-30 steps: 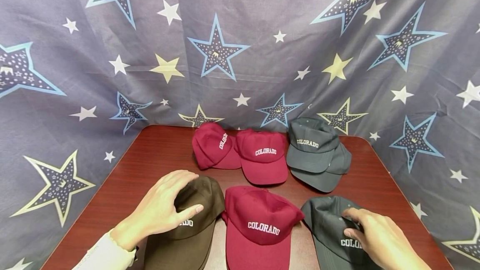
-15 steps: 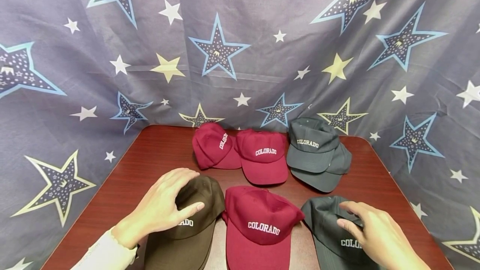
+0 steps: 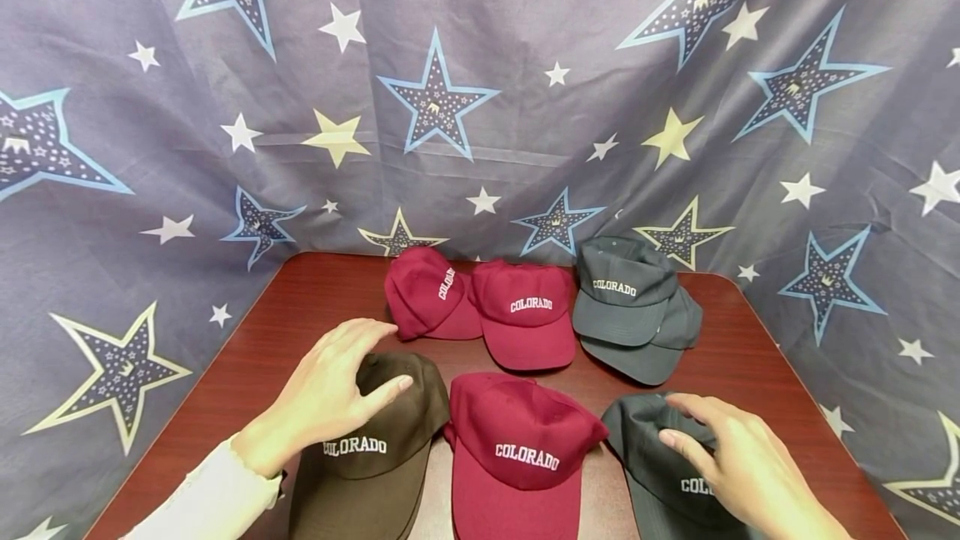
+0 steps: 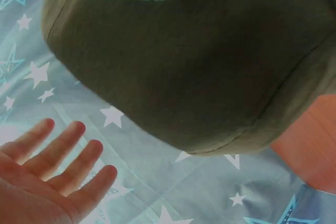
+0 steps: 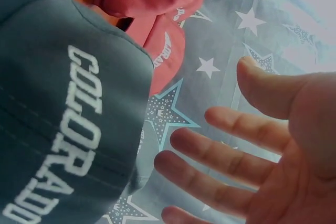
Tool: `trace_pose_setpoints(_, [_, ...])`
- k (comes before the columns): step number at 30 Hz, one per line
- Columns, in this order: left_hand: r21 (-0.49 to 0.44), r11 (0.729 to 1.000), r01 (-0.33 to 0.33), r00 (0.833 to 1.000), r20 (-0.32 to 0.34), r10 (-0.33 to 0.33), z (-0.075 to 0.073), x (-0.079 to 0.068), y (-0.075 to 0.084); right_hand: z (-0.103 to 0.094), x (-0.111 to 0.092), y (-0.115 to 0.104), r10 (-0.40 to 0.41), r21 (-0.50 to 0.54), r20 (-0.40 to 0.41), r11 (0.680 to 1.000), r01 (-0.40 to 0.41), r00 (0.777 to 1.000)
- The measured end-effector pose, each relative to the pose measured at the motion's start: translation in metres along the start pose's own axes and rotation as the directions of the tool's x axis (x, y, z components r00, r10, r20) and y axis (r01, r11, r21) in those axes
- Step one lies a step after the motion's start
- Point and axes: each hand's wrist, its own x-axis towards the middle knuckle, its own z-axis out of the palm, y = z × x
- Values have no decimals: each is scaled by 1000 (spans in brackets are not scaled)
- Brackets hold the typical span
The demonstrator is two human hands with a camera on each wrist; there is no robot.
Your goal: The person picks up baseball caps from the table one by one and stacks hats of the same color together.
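In the head view my left hand (image 3: 322, 394) hovers over the crown of an olive-brown cap (image 3: 375, 482) lettered COLORADO, at the near left. The left wrist view shows a gap between its spread fingers and that cap (image 4: 184, 66). My right hand (image 3: 746, 457) is held above a dark grey-green cap (image 3: 648, 440) at the near right, covering part of its lettering. Its fingers stand apart from that cap (image 5: 68, 108) in the right wrist view. Between the two hands a maroon cap (image 3: 517, 440) lies with its brim toward me. Neither hand holds anything.
At the back of the reddish-brown table (image 3: 255, 348) a maroon cap (image 3: 427, 294) lies sideways beside another maroon cap (image 3: 525, 315). To their right one grey-green cap (image 3: 622, 290) overlaps a second grey-green cap (image 3: 682, 323). A star-patterned cloth (image 3: 480, 165) hangs behind the table.
My left hand has lifted slightly off the olive-brown cap, uncovering more of its lettering. My right hand has shifted a little up and to the left. The caps have stayed in place.
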Motion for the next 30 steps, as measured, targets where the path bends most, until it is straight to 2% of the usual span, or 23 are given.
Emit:
trace_pose_setpoints(7, [-8, 996, 88, 996, 18, -88, -2, 15, -3, 1, 0, -2, 4, 20, 0, 1000, -4, 1000])
trace_pose_setpoints(15, [-18, 982, 186, 981, 52, -184, -5, 35, -10, 0, 1, -3, 18, 26, 14, 999, -18, 1000])
trace_pose_setpoints(19, [-32, 972, 235, 969, 82, -232, -5, 47, -14, 0, 1, -3, 24, 29, 18, 999, -25, 1000])
trace_pose_setpoints(25, [-29, 950, 312, 942, 141, -305, -4, 63, -22, 0, 0, -4, 26, 42, 23, 999, -27, 999])
trace_pose_setpoints(30, [-16, 937, 349, 927, 152, -343, -1, 75, -29, -1, 1, -5, 32, 38, 25, 999, -33, 999])
